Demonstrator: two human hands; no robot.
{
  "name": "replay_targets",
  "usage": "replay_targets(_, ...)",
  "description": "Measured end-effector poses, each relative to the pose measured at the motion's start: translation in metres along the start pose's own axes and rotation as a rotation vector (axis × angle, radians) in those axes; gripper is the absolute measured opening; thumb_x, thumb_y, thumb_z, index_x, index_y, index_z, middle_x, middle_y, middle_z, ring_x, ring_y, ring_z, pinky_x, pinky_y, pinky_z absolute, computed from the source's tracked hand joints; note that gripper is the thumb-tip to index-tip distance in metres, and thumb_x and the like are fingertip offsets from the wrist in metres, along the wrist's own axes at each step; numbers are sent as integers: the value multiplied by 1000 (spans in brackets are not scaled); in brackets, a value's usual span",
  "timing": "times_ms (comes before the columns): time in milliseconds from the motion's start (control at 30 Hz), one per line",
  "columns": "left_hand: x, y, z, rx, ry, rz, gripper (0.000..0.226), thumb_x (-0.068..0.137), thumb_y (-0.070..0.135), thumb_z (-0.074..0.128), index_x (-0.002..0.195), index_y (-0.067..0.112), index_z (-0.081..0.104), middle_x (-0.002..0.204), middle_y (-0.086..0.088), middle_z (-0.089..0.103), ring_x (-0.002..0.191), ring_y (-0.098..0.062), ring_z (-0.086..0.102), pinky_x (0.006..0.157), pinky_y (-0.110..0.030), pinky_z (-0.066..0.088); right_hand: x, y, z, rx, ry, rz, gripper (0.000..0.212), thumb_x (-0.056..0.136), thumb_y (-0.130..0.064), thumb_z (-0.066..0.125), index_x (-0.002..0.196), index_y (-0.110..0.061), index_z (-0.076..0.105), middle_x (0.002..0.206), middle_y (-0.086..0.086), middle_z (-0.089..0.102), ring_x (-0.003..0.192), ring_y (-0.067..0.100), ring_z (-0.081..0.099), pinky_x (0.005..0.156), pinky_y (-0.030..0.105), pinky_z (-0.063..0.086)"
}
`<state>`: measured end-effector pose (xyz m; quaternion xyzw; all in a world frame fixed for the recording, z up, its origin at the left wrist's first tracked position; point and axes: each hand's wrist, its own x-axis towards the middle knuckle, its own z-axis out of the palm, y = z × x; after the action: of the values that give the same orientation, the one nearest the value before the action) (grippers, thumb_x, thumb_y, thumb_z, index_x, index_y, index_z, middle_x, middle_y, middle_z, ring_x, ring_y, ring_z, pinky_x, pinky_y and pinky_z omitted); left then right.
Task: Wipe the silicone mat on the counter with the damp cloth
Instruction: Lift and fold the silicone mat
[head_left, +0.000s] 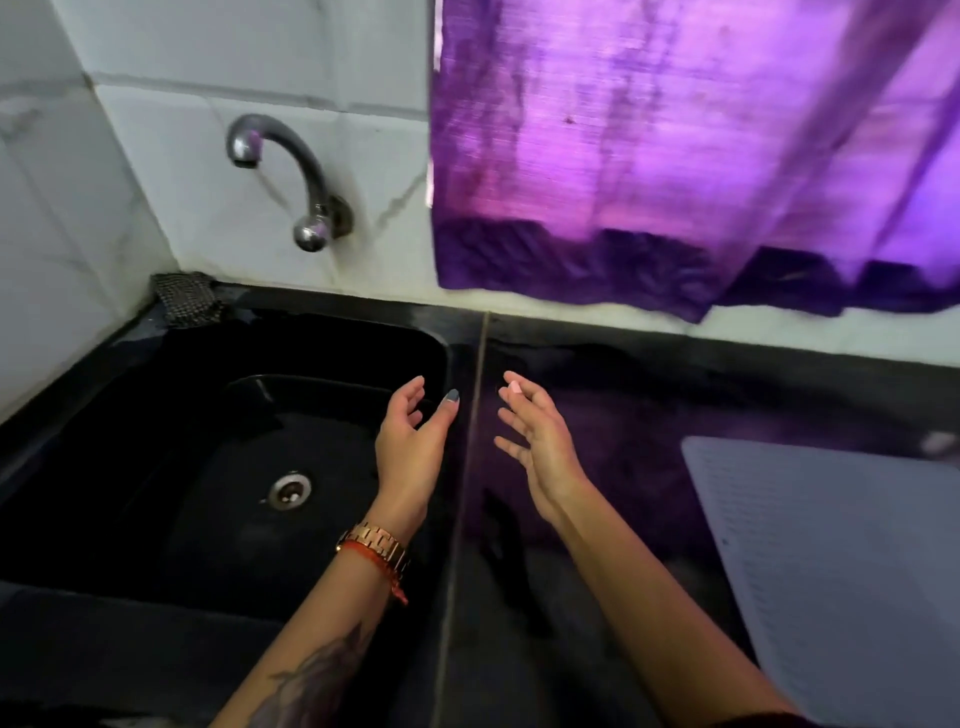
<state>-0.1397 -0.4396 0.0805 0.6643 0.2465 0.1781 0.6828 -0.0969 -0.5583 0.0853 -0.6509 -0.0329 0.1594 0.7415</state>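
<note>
A pale grey-blue silicone mat (841, 561) lies flat on the dark counter (597, 597) at the right. My left hand (413, 447) hovers over the right edge of the black sink (130, 467), fingers apart, holding nothing; a gold watch and a red thread are on its wrist. My right hand (535, 441) is held up just right of the counter seam, palm facing left, fingers spread and empty. It is well left of the mat. A dark mesh cloth or scrubber (187, 299) sits at the sink's back left corner. I see no other cloth on the counter.
A metal tap (291, 176) juts from the tiled wall above the sink. A purple curtain (675, 156) hangs over the back of the counter at the right. The sink drain (290, 488) lies left of my left hand.
</note>
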Motion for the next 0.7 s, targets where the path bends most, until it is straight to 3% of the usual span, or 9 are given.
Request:
replay_targets(400,-170,-33,132,32,-215,-58,48,85,28,66,129,25,49,135,4,50,120,-13,48,104,-42,41,-133,24,-176,88,233,-36,16,96,-28,48,107,-32,59,130,-3,54,122,12,47,95,33,43)
replay_targets(600,-207,-43,174,62,-317,-57,45,86,25,65,128,23,50,135,4,50,120,-14,48,103,-39,42,-168,34,-230,136,355,-9,16,96,-23,46,106,-28,59,126,1,56,115,11,51,89,29,44)
replay_targets(700,-212,-49,191,99,-375,-46,39,86,23,65,124,24,52,123,10,53,115,-11,49,98,-34,43,-176,38,-251,158,437,-25,15,96,-23,48,101,-30,60,118,-5,59,112,10,52,90,30,44)
